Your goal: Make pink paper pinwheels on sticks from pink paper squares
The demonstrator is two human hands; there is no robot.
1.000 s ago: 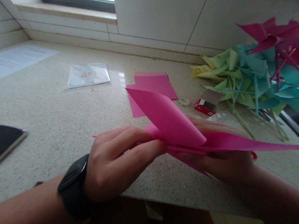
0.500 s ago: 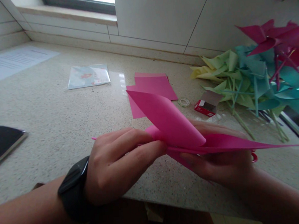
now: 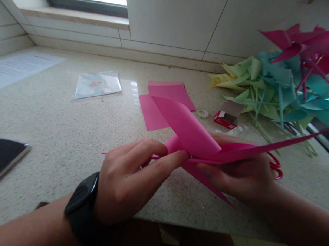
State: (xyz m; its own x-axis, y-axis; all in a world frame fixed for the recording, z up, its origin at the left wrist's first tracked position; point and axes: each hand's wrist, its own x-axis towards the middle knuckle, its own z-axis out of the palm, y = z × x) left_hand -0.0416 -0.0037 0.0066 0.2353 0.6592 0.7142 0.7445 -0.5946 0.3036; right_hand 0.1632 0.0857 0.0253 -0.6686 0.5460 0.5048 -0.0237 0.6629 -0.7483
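A bright pink paper pinwheel (image 3: 193, 134), partly folded, is held over the front edge of the speckled stone counter (image 3: 70, 125). My left hand (image 3: 128, 177), with a black watch on its wrist, pinches the paper's centre, where a thin pink stick (image 3: 106, 153) pokes out to the left. My right hand (image 3: 240, 174) supports the paper from below and grips its right side. One curled flap rises up and left, and a long pointed flap reaches far right. A red loop (image 3: 275, 166) shows at my right hand.
Flat pink paper sheets (image 3: 152, 112) lie behind the hands. A tape roll (image 3: 202, 113) and a small red box (image 3: 227, 115) sit to the right. Green, teal and magenta pinwheels (image 3: 284, 82) are piled at far right. A phone (image 3: 2, 155) lies left, a plastic packet (image 3: 97, 83) behind.
The long right flap has tilted upward and the curled flap has swung slightly right. My left fingers have shifted right along the centre. The red loop is more exposed.
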